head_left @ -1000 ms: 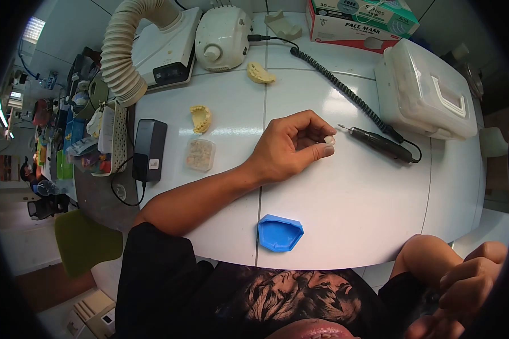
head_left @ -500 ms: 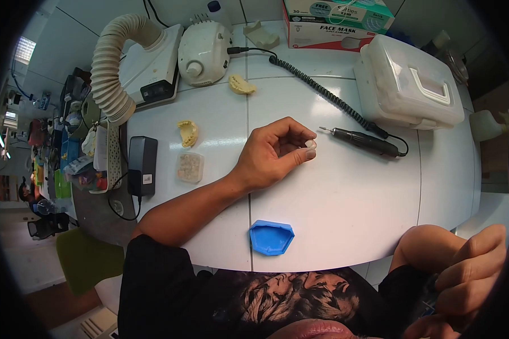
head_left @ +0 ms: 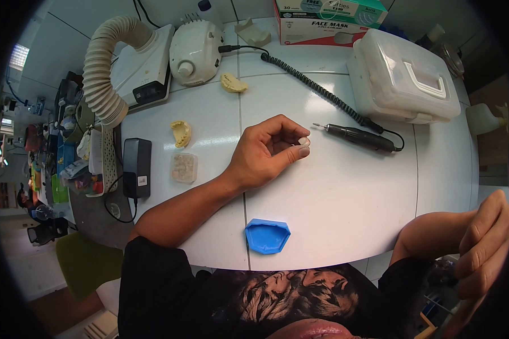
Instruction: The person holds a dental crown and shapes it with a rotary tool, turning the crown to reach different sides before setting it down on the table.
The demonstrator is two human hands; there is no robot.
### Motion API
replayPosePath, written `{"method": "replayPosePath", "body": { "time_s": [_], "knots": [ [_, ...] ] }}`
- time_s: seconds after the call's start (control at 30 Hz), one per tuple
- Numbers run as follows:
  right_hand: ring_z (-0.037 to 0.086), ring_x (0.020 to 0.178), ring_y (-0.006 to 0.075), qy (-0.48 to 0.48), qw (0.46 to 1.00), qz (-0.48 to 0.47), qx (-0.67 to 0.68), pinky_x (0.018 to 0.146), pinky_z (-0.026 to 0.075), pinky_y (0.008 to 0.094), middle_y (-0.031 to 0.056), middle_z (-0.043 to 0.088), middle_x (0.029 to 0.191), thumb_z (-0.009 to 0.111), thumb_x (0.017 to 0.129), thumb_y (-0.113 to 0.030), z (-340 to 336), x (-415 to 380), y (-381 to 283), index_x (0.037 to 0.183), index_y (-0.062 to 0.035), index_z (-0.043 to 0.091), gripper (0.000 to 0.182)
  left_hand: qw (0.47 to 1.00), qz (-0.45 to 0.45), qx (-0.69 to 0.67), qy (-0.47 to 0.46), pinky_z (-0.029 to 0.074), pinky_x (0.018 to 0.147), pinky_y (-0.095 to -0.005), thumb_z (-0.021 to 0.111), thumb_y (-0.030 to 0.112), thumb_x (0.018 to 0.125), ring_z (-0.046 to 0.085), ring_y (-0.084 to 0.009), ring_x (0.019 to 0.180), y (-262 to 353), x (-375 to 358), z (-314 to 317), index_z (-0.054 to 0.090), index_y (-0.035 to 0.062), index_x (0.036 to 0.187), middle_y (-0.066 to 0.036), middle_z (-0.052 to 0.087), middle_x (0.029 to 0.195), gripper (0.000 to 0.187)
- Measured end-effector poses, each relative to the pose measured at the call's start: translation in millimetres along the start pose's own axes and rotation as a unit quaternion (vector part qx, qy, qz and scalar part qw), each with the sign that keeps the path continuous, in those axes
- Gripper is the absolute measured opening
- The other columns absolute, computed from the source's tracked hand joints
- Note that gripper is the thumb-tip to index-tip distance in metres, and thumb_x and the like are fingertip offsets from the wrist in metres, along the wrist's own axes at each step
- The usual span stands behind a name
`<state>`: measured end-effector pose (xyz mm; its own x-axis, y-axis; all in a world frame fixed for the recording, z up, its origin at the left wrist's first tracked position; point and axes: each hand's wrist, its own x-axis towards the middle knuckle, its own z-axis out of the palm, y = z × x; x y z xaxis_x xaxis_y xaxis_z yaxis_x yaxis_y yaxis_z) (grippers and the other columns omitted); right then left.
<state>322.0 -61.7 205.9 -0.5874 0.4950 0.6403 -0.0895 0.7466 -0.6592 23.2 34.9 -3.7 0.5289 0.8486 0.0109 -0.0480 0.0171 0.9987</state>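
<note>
Between the thumb and fingertips of my left hand (head_left: 268, 152) is a small white tooth-like piece (head_left: 303, 141), pinched above the white table. Just right of it lies a black rotary handpiece (head_left: 359, 138) with a thin bur pointing toward my fingers. My right hand (head_left: 486, 243) is raised at the right edge, close to the camera, with its fingers curled together; whatever they may hold is hidden. A blue mould tray (head_left: 267, 236) sits by the table's front edge. Left of my left hand are a yellowish dental cast (head_left: 180, 134) and a small clear box of pale pieces (head_left: 184, 168).
A coiled cord runs from the handpiece to a white control unit (head_left: 196, 53). Beside that stands a machine with a ribbed hose (head_left: 104, 68). Another cast piece (head_left: 233, 83), face mask boxes (head_left: 322, 28), a white case (head_left: 404, 79) and a black power adapter (head_left: 137, 168) surround the work area.
My right hand has risen and shifted outward at the right edge. The whole view has moved slightly; my left hand still pinches the white piece.
</note>
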Motion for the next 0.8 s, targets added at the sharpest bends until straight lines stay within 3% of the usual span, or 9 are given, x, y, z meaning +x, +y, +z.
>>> {"method": "replayPosePath", "body": {
  "time_s": [0.07, 0.13, 0.23, 0.47, 0.8],
  "knots": [
    [0.042, 0.046, 0.0006, -0.113, 0.993, -0.027, 0.008, 0.046, 0.025, 0.0193, -0.0086, 0.052, 0.059, 0.086, 0.08, -0.049, -38.7, -30.6, 2.4, 0.077, -0.0218, 0.066, 0.034, 1.0, -0.001, -0.002, 0.0, 0.06, 0.101, -0.0312, 0.08, 0.003, 0.1, 0.073, -0.0144, 0.108, -0.7, 0.1, -0.1, 0.069, -0.0006, 0.123, -0.008, 0.075, 0.112, 0.026],
    [0.044, 0.047, -0.0049, -0.209, 0.978, -0.015, 0.014, 0.049, 0.022, 0.0135, -0.012, 0.054, 0.059, 0.085, 0.089, -0.061, -47.2, -26.5, 5.4, 0.065, -0.0227, 0.067, 0.05, 1.0, 0.003, -0.008, 0.002, 0.06, 0.099, -0.0301, 0.08, 0.004, 0.099, 0.072, -0.0129, 0.107, -2.3, -0.1, -0.1, 0.07, -0.0016, 0.123, -0.007, 0.075, 0.112, 0.026],
    [0.046, 0.047, -0.005, -0.218, 0.976, 0.009, 0.02, 0.049, 0.025, 0.0127, -0.0107, 0.054, 0.059, 0.086, 0.092, -0.054, -36.7, -11.9, 6.6, 0.065, -0.0206, 0.069, 0.046, 1.0, -0.003, 0.007, -0.005, 0.06, 0.102, -0.032, 0.08, 0.004, 0.101, 0.074, -0.0152, 0.11, -0.3, -0.3, -1.1, 0.069, 0.0, 0.123, -0.008, 0.076, 0.112, 0.025],
    [0.049, 0.047, -0.0038, -0.148, 0.988, -0.035, 0.04, 0.047, 0.027, 0.0128, -0.0095, 0.058, 0.058, 0.087, 0.093, -0.045, -48.5, -24.4, 9.9, 0.062, -0.0178, 0.07, 0.044, 1.0, -0.001, 0.008, -0.006, 0.06, 0.102, -0.0322, 0.08, 0.005, 0.1, 0.074, -0.0152, 0.109, 0.7, -0.4, -1.2, 0.069, -0.0001, 0.123, -0.009, 0.076, 0.112, 0.025],
    [0.054, 0.048, -0.0018, -0.196, 0.98, 0.036, 0.028, 0.046, 0.032, 0.0135, -0.0075, 0.061, 0.06, 0.089, 0.09, -0.038, -39.6, -14.0, 6.9, 0.057, -0.0156, 0.065, 0.046, 1.0, -0.004, 0.008, -0.004, 0.06, 0.101, -0.032, 0.08, 0.003, 0.1, 0.074, -0.0151, 0.109, 0.6, -1.4, -0.5, 0.069, -0.0002, 0.123, -0.009, 0.076, 0.112, 0.025]
  ]
}}
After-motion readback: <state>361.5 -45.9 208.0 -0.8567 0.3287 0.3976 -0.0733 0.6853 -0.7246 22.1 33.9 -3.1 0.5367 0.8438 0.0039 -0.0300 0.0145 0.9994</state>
